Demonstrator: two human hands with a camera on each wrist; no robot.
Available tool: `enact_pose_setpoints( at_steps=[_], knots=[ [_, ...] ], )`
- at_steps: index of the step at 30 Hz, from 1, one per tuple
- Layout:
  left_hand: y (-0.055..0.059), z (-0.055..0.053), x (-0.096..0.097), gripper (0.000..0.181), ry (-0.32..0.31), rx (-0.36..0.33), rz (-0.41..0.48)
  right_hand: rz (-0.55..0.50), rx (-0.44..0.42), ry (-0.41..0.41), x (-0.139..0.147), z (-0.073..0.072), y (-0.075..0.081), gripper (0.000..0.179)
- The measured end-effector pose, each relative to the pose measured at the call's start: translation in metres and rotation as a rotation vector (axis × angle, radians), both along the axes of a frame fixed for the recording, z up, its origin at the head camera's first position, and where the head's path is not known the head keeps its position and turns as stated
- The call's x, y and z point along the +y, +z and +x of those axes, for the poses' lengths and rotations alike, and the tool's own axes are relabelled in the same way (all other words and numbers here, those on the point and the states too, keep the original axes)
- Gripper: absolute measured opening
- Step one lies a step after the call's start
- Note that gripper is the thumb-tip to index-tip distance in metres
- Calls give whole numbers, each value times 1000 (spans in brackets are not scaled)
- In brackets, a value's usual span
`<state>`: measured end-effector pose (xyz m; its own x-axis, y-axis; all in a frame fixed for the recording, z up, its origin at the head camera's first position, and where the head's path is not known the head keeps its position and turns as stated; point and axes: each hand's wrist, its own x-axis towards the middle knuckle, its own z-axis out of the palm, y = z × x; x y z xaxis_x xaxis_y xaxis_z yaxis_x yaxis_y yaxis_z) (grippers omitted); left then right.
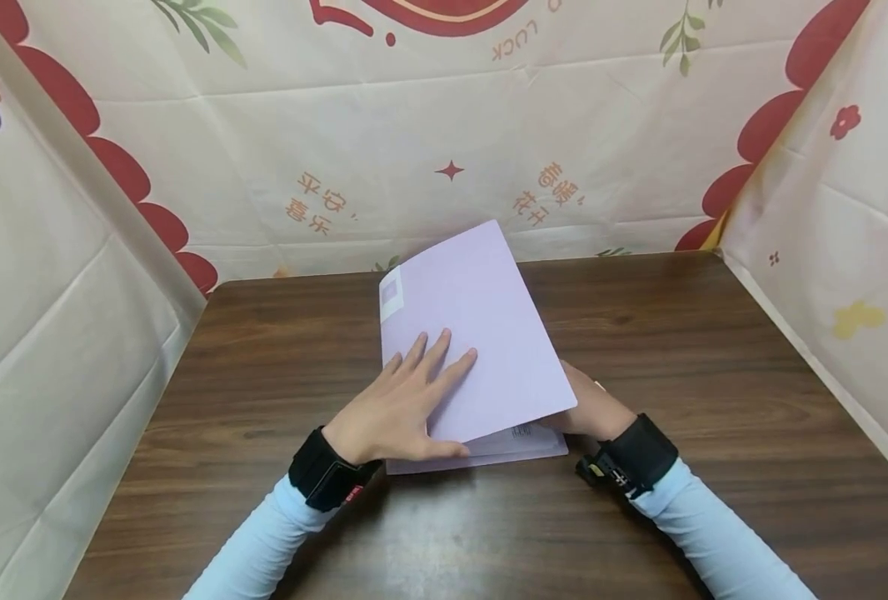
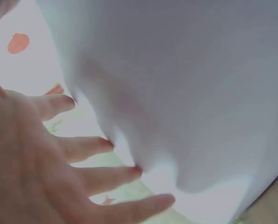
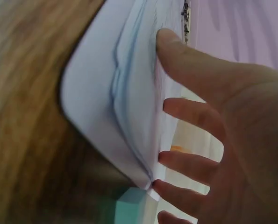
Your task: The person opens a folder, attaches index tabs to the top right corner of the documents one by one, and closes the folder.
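Note:
A light purple folder (image 1: 474, 317) lies on the table with its cover lifted along the right side. My left hand (image 1: 406, 408) rests on the cover near its left edge, fingers straight and spread. In the left wrist view, those fingertips touch the folder's pale surface (image 2: 190, 93). Under the raised cover, most of my right hand (image 1: 594, 408) is hidden in the head view. The right wrist view shows its fingers loosely extended, with the fingertips and thumb right at a stack of white papers (image 3: 141, 88) inside the folder. A small white label (image 1: 392, 293) sits at the cover's upper left.
The dark wooden table (image 1: 286, 342) extends around the folder. A printed white cloth (image 1: 414, 125) with red scalloped trim hangs along the table's far edge. More cloth (image 1: 62, 275) hangs at the left side, and another panel (image 1: 849, 233) at the right.

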<state>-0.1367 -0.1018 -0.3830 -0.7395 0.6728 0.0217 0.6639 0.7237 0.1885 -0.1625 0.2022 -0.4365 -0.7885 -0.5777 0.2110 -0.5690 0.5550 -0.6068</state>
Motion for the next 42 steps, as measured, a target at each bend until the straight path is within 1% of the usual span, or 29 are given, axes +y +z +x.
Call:
enact_pose_setpoints(
  at_steps=[2,4,6,8,9,10,12,13,14,16,17,18,19,21,23,25,27,30,32,34,36,37,39,41,42],
  knots=[
    [4,6,-2,108,-22,57,15,19,24,5,-5,-3,-1,87],
    [8,14,-6,109,-43,159,72,106,43,-4,-8,-5,-2,90],
    [10,24,-13,111,-81,299,168,238,53,-24,-11,-7,-2,84],
    [13,34,-22,111,-114,461,268,371,67,-40,-13,-8,-2,74],
    [15,40,-27,108,-126,544,300,414,71,-48,-14,-9,-2,70],
    [18,46,-32,104,-134,632,306,440,70,-55,-15,-9,-2,67],
    [24,56,-41,95,-135,807,267,466,52,-71,-16,-9,-1,65],
    [27,61,-46,89,-119,884,223,474,52,-77,-16,-9,0,66],
    [30,66,-51,83,-105,947,171,476,51,-80,-16,-9,0,66],
    [33,74,-60,73,-64,1031,69,488,56,-83,-16,-9,1,67],
    [34,77,-65,66,-36,1041,22,492,57,-87,-16,-9,1,68],
    [33,80,-70,56,-11,1012,-14,494,62,-88,-15,-9,2,68],
    [31,82,-75,45,21,966,-56,494,69,-88,-15,-9,2,68],
    [25,84,-85,23,86,848,-116,487,74,-87,-15,-8,2,67],
    [15,83,-97,8,165,710,-163,484,74,-85,-15,-7,2,67],
    [2,79,-109,17,234,585,-180,486,79,-82,-15,-7,1,67],
    [-11,73,-119,19,293,470,-171,494,82,-82,-16,-5,0,67],
    [-27,64,-127,21,333,316,-145,499,80,-88,-14,-4,0,68],
    [-31,62,-130,23,345,215,-125,492,80,-84,-14,-3,-1,68],
    [-32,61,-133,24,353,139,-103,484,80,-75,-14,-4,-2,68],
    [-28,60,-134,22,358,89,-91,478,85,-55,-13,-5,-1,68],
    [-26,60,-135,21,356,81,-87,474,80,-45,-12,-6,1,68],
    [-22,59,-134,16,350,95,-79,445,58,-43,-6,-7,7,67],
    [-16,58,-132,17,343,131,-86,401,39,-83,4,-10,16,61],
    [-12,58,-130,18,340,153,-87,376,31,-120,11,-12,22,58]
  ],
)
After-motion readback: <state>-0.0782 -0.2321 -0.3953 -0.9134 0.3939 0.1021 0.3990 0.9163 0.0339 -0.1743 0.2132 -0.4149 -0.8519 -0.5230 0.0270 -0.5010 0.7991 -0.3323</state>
